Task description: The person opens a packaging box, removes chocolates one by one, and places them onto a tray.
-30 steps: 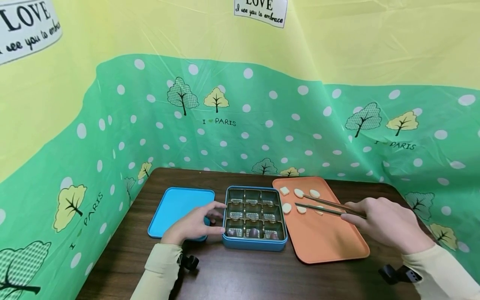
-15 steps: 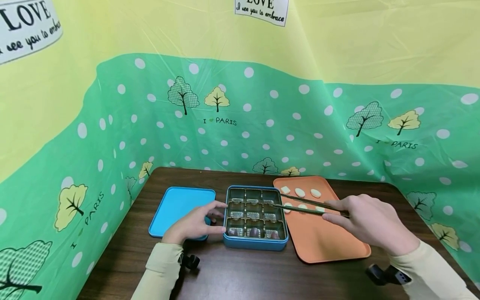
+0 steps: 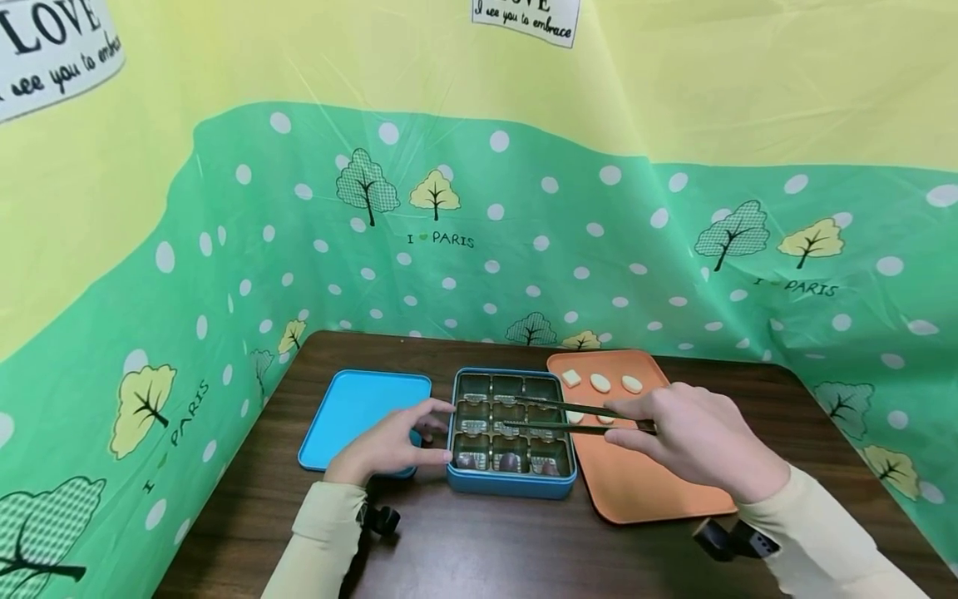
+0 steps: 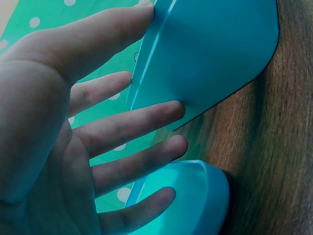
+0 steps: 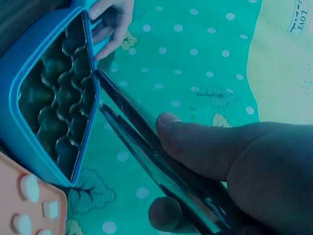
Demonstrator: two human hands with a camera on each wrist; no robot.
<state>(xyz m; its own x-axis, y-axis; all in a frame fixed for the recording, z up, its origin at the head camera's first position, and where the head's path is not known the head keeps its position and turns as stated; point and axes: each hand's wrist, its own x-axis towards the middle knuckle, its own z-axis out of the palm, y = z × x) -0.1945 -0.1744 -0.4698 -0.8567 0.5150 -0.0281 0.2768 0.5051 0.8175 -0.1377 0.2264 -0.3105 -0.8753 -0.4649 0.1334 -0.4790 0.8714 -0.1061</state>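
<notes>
Over the middle row of the box (image 3: 509,484), the tips of my tongs (image 5: 164,171) are hanging parted, with nothing visible between them. My right hand (image 3: 696,437) is pinching the tongs between thumb and fingers above the tray (image 3: 644,482), so the box is lying to the left of that grip. The tongs' long axis is running leftward and slightly toward the table's (image 3: 449,557) far edge, crossing the tray's left edge and the box's right rim.

From the head view, one tip is lining up with the ridge between the far and middle rows of wells (image 3: 473,388), the other with the middle well. I judge that alignment to be the deciding relation. Whether either tip is dipping below the rim, I cannot tell.

My left hand (image 3: 382,445) is sitting nearer the box; its fingers are extending loosely, gripping nothing, and its thumb is touching the left wall. The lid (image 3: 359,408) is lying beyond that hand, toward the table's left edge.

White pieces (image 3: 599,383) are lying toward the tray's far edge, five showing. Dark pieces (image 3: 510,462) are sitting in the box's near row.
</notes>
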